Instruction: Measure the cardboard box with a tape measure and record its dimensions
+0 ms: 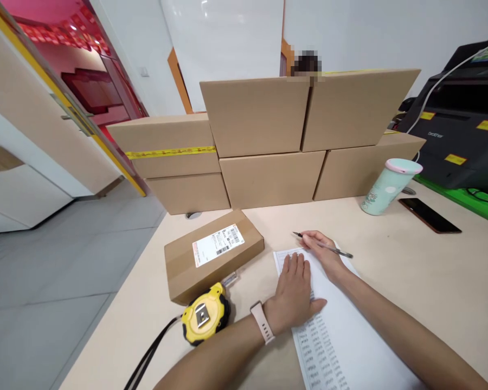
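My left hand [293, 295] lies flat on a printed sheet of paper [350, 330], fingers stretched forward and thumb out to the right. Between the fingers of my right hand [323, 252] is a pen [344, 253], its dark tip pointing left just beyond the sheet's top edge. Printed columns run down the left side of the paper. To the left sits a small cardboard parcel [179, 260] with a white shipping label [217, 245] on top. A yellow and black tape measure [205, 315] with a black strap rests against the parcel's near side.
Cardboard boxes [272, 179] are stacked in two rows along the back of the table [443, 281]. A mint-green tumbler [386, 189] and a phone [430, 215] stand and lie at the right, near a black printer [451, 130]. Behind the boxes shows a person's head [307, 64].
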A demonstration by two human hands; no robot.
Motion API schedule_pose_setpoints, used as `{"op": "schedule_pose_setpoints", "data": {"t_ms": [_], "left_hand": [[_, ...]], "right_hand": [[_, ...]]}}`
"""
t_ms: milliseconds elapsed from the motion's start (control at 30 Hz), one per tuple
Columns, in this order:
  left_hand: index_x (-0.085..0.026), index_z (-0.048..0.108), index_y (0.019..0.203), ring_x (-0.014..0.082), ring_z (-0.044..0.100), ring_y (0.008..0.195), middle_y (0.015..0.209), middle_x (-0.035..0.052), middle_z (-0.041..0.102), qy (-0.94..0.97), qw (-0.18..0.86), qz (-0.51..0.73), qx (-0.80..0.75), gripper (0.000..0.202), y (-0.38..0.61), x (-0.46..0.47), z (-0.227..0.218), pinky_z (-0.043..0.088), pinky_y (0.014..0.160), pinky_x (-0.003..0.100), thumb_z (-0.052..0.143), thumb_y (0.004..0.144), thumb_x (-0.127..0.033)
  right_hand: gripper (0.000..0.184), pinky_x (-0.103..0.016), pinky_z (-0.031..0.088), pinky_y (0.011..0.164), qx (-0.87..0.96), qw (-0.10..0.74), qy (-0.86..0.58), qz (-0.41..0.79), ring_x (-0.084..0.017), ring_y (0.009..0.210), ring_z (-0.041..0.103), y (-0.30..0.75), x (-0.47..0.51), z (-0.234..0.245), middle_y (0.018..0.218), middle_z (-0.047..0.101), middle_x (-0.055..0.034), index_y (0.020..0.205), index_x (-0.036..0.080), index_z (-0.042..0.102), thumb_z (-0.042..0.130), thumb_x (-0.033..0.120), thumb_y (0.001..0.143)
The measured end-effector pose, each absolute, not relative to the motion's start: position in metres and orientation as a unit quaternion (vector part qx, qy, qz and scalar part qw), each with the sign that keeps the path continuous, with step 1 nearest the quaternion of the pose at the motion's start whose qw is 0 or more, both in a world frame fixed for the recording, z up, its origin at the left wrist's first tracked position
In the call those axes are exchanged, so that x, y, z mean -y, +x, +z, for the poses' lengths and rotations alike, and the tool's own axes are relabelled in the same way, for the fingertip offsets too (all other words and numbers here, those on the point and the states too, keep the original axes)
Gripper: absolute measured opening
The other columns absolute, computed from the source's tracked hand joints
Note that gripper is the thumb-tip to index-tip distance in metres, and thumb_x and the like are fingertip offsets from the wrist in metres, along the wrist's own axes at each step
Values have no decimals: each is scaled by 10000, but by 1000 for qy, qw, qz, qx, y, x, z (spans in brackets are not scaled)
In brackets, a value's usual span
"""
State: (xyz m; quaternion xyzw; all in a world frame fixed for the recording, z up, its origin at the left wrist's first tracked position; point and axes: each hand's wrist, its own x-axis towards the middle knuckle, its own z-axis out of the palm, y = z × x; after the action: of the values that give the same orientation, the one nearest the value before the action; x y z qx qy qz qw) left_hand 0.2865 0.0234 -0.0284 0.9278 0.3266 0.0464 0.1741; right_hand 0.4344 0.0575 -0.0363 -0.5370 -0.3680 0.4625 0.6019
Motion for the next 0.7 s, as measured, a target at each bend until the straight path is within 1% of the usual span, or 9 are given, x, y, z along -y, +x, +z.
{"op": "schedule_pose_setpoints", "data": {"t_ms": [67, 100, 167, 267, 333, 400, 467, 567, 700], "left_hand": [[22, 287, 1412, 383, 118, 1416, 1509, 276, 213, 930, 157, 56, -328, 844, 286, -23, -31, 105, 1159, 538, 445, 846, -583], [9, 298, 1410, 379, 131, 1417, 1511, 266, 223, 931, 149, 63, -328, 845, 286, -24, -32, 113, 1159, 537, 440, 840, -599], [-10, 322, 1402, 371, 155, 1416, 1508, 256, 245, 930, 143, 76, -329, 844, 286, -25, -35, 127, 1158, 537, 443, 829, -617], [-29, 345, 1388, 361, 191, 1410, 1499, 252, 274, 929, 139, 91, -332, 849, 286, -27, -39, 145, 1155, 536, 473, 804, -633], [-43, 364, 1375, 361, 213, 1403, 1490, 247, 296, 928, 135, 99, -333, 853, 286, -28, -40, 154, 1152, 537, 496, 783, -643], [-51, 380, 1361, 362, 233, 1395, 1481, 245, 314, 928, 130, 104, -334, 851, 285, -28, -42, 163, 1151, 535, 514, 768, -646], [-52, 386, 1355, 363, 250, 1388, 1473, 246, 325, 927, 123, 109, -336, 849, 285, -27, -42, 170, 1151, 527, 525, 762, -643], [-48, 394, 1347, 361, 272, 1377, 1453, 250, 352, 929, 106, 113, -335, 848, 286, -27, -41, 170, 1151, 518, 520, 761, -649], [-37, 409, 1329, 358, 303, 1361, 1409, 255, 407, 935, 79, 112, -327, 846, 286, -27, -39, 154, 1148, 529, 498, 767, -662]], "right_hand": [[358, -282, 445, 605, 368, 613, -562, 416, -129, 575, 525, 435, -59, -42, 571, 556, 35, 656, 210, 562, 734, 523, 688], [380, -273, 422, 570, 370, 619, -564, 402, -116, 531, 481, 436, -59, -44, 527, 507, 48, 631, 212, 531, 700, 541, 716], [365, -272, 416, 569, 376, 623, -558, 399, -118, 540, 483, 438, -60, -47, 549, 531, 39, 689, 214, 549, 666, 556, 742], [377, -293, 448, 640, 391, 606, -563, 404, -159, 671, 567, 442, -61, -51, 723, 642, -20, 836, 202, 617, 750, 509, 663], [349, -290, 439, 639, 407, 593, -584, 376, -159, 676, 559, 443, -62, -55, 718, 629, -19, 787, 196, 617, 772, 474, 643], [314, -277, 414, 612, 428, 586, -607, 325, -138, 624, 517, 444, -63, -59, 644, 573, 8, 676, 199, 571, 746, 460, 678], [323, -268, 395, 586, 442, 581, -620, 286, -128, 590, 486, 444, -64, -61, 605, 530, 27, 636, 206, 523, 724, 450, 702], [327, -263, 375, 534, 447, 568, -623, 300, -124, 527, 459, 442, -63, -61, 559, 508, 45, 659, 222, 479, 710, 448, 710], [382, -250, 323, 499, 457, 554, -641, 272, -103, 492, 381, 440, -62, -57, 503, 415, 64, 565, 224, 391, 690, 407, 716]]}}
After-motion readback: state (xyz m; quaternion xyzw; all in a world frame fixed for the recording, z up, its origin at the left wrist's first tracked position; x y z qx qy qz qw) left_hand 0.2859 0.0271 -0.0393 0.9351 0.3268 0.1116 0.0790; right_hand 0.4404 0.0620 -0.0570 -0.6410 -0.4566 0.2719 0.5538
